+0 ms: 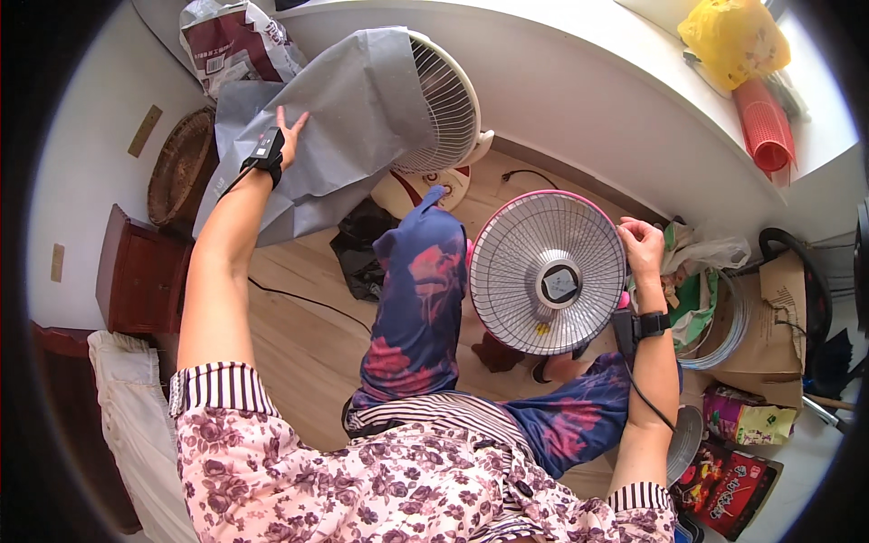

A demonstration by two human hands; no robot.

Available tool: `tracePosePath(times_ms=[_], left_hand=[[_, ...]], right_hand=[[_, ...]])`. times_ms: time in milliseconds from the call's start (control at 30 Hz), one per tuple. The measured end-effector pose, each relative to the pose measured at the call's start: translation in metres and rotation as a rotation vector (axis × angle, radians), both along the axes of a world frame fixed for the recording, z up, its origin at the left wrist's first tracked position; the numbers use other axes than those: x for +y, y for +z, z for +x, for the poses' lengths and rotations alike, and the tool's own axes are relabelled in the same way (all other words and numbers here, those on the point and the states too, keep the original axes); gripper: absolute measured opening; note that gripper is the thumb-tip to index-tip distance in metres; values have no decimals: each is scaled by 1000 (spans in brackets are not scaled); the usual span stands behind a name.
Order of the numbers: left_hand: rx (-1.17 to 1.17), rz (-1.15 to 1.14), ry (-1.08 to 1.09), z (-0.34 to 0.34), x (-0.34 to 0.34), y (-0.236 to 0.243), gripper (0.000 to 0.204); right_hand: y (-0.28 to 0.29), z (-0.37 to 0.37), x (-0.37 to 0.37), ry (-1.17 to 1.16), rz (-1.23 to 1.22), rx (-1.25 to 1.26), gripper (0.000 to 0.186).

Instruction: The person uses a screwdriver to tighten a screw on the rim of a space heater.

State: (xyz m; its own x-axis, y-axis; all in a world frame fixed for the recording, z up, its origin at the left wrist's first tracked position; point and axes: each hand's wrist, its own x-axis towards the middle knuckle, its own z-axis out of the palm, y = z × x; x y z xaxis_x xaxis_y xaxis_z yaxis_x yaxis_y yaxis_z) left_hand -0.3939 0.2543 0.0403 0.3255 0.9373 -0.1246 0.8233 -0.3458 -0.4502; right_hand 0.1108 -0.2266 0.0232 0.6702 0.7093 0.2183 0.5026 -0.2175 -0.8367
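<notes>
My left hand [288, 140] is stretched out at the upper left, its fingers spread against a grey plastic sheet [362, 100]. That sheet drapes over much of a white electric fan [450, 100], whose wire guard shows at the right side. Between my knees stands a round dish heater [507, 271] with a pink rim and a silver reflector behind a wire grille. My right hand [643, 246] has its fingers curled in a pinch at the heater's right rim. The fingertips partly hide behind the edge there. Both wrists wear black strapped devices with cables.
On the left are a woven basket [178, 167] and a dark red wooden cabinet [140, 276]. A black bag [362, 258] lies by the fan's base. Plastic bags, coiled tubing [735, 321] and a cardboard box [760, 317] crowd the right. A yellow bag [733, 41] rests on the ledge.
</notes>
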Motion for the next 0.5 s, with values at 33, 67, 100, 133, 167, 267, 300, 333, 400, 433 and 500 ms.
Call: tracePosePath(times_ms=[33,67,100,133,167,267,300,333,400,433,500], left_hand=[[191,86,-11,-16,9,-3,108],[396,180,-2,-45,22,0,104],[603,267,5,-69,30,7,102],[1241,248,35,-83,35,15,91],[907,196,124,-78,34,15,94],[-180,-129,267,-1,-2,21,99],[-218,19,174,5,-15,30,93],[-254,163,80,13,-28,37,87],[-491,292,-263,45,-63,53,86],[-434,311,-414,64,-86,60,89],[-239,257,-672,94,-121,64,88]], right_hand=[[-1,0,3,21,24,31,17],[0,-4,12,46,41,42,17],[0,-9,19,52,46,37,17],[0,-13,24,54,47,28,17],[0,-13,22,50,47,27,17],[2,1,-1,-15,33,4,16],[3,-1,1,-13,18,-13,16],[3,-3,3,-10,0,-31,16],[5,-7,7,-3,-1,-34,15],[6,-9,7,-5,-12,-31,14],[8,-10,8,-3,-21,-31,14]])
